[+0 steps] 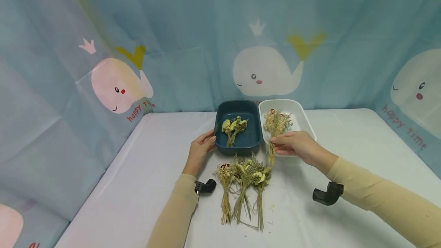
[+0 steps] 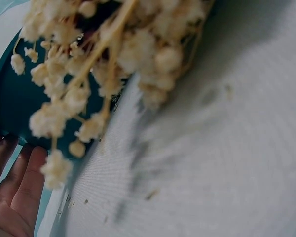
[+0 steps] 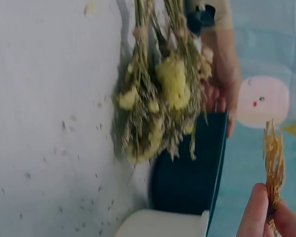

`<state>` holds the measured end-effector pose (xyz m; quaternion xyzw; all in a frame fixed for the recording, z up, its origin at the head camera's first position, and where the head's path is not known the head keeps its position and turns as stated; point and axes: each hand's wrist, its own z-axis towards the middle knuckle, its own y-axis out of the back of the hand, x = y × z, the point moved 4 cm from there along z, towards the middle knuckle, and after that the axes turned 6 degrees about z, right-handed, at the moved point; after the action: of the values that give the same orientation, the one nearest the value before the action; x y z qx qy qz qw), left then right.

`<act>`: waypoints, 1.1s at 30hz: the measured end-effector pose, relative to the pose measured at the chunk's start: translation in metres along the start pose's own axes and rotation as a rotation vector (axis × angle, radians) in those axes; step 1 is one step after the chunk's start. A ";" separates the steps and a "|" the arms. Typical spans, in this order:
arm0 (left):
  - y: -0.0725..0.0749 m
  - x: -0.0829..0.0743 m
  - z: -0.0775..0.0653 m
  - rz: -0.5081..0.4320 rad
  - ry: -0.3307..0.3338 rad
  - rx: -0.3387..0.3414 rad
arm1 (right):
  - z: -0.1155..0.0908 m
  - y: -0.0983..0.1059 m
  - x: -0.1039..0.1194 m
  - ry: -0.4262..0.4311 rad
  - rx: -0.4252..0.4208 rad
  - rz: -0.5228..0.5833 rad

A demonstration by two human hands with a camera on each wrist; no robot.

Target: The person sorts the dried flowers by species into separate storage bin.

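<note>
My right hand point(image 1: 299, 145) pinches the stems of a dried flower bunch point(image 1: 275, 122), whose pale beige heads hang over the white bin point(image 1: 306, 124). In the right wrist view, thumb and fingertips grip its yellowish stems point(image 3: 273, 168). With fingers extended, my left hand point(image 1: 200, 147) touches the left wall of the dark blue bin point(image 1: 237, 150). Inside that bin lies a small yellow dried flower bunch point(image 1: 235, 128). Several more dried bunches point(image 1: 244, 175) lie on the table in front, stems toward me. Blurred beige blossoms point(image 2: 74, 98) fill the upper left wrist view.
The two bins stand side by side at the back of the white-covered table point(image 1: 151, 186). Behind them hangs a blue curtain point(image 1: 193, 75) with whale prints. Small plant crumbs point(image 1: 270, 223) are scattered near the bunches.
</note>
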<state>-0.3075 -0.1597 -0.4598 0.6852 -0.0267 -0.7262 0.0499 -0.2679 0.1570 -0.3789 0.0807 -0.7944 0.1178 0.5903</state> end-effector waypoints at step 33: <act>-0.002 0.000 0.002 -0.021 0.003 0.020 | 0.036 0.032 0.002 -0.038 0.000 0.024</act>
<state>-0.3097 -0.1574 -0.4598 0.6870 -0.0265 -0.7253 0.0354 -0.3102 0.1780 -0.3900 0.0735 -0.8064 0.1235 0.5736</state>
